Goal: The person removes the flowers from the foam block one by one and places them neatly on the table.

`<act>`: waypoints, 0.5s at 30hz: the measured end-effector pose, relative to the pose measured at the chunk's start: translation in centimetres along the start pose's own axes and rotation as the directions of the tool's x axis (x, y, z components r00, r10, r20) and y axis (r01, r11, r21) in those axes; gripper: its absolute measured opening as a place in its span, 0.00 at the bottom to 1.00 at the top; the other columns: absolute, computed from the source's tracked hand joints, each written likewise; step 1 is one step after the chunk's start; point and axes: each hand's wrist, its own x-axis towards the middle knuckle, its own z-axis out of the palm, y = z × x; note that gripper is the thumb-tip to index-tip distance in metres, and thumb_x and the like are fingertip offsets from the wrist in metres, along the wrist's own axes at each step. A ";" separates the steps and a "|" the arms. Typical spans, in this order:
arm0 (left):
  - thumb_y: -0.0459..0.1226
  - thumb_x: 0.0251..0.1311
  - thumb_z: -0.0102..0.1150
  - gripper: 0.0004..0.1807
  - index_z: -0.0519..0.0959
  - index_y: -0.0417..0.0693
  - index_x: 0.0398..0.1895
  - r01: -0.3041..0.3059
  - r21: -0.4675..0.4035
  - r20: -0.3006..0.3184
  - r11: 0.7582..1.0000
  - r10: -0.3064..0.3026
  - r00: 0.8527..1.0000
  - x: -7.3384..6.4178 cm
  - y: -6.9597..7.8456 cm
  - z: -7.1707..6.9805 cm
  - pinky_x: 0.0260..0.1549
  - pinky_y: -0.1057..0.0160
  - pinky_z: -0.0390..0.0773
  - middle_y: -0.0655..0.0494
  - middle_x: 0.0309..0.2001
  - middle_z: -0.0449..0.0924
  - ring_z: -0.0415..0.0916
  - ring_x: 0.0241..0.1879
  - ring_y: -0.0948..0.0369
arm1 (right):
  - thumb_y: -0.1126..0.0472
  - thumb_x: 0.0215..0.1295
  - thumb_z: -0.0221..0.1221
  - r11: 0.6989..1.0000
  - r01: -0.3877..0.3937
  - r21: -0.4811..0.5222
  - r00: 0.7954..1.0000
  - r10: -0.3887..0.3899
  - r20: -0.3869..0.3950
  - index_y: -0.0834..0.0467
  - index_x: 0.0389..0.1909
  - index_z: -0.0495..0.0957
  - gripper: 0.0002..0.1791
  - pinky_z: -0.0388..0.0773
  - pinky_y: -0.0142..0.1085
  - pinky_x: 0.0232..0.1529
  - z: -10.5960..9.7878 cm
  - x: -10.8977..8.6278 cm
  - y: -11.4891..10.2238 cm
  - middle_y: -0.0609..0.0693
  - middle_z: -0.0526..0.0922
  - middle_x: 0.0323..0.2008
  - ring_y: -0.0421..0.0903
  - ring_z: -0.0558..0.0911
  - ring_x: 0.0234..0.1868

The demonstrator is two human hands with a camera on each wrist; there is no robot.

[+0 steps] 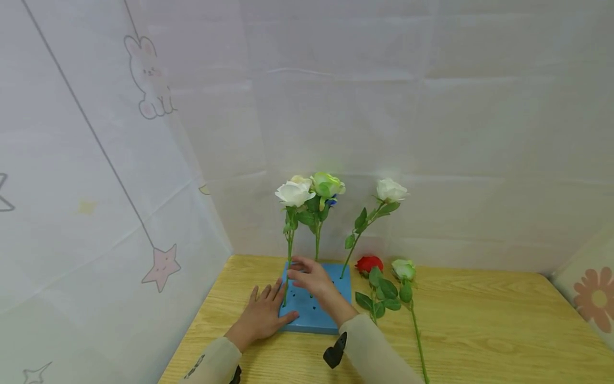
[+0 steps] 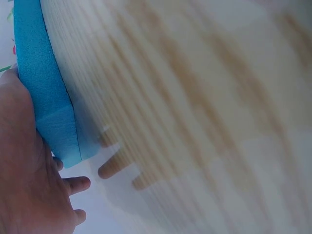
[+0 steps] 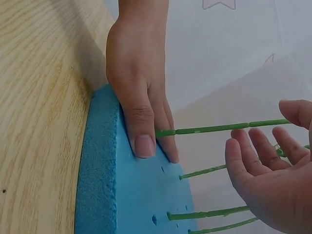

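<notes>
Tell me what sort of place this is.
Probably an indoor tabletop corner screened off for recording: creased pale sheeting, printed at left with a rabbit and a star, backs a wood-grain table, where artificial-looking roses stand in a blue foam block.

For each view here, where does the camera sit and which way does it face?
Head: on the head, facing forward and down at blue block and roses; left hand, right hand, sleeves show.
Left wrist: on that wrist, facing tabletop and blue block; left hand shows.
Right wrist: on that wrist, facing blue block and green stems; both hands show.
Head and right wrist share both hands.
</notes>
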 end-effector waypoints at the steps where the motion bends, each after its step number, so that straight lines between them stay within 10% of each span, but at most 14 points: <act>1: 0.74 0.66 0.35 0.53 0.51 0.47 0.82 0.002 0.001 0.002 1.000 -0.002 1.000 0.0 0.0 0.0 0.70 0.29 0.46 0.48 0.81 0.47 0.56 0.75 0.40 | 0.56 0.70 0.65 1.000 -0.002 0.000 1.000 0.002 -0.001 0.55 0.71 0.71 0.31 0.79 0.48 0.59 0.1 0.1 0.0 0.59 0.77 0.62 0.54 0.80 0.60; 15: 0.76 0.64 0.31 0.55 0.48 0.50 0.83 -0.001 0.007 0.008 1.000 0.001 1.000 0.3 -0.3 0.4 0.70 0.29 0.46 0.51 0.82 0.43 0.57 0.75 0.42 | 0.59 0.71 0.64 0.996 0.057 0.073 0.998 -0.058 0.014 0.52 0.63 0.79 0.21 0.74 0.57 0.62 1.0 0.7 0.8 0.57 0.83 0.55 0.54 0.82 0.57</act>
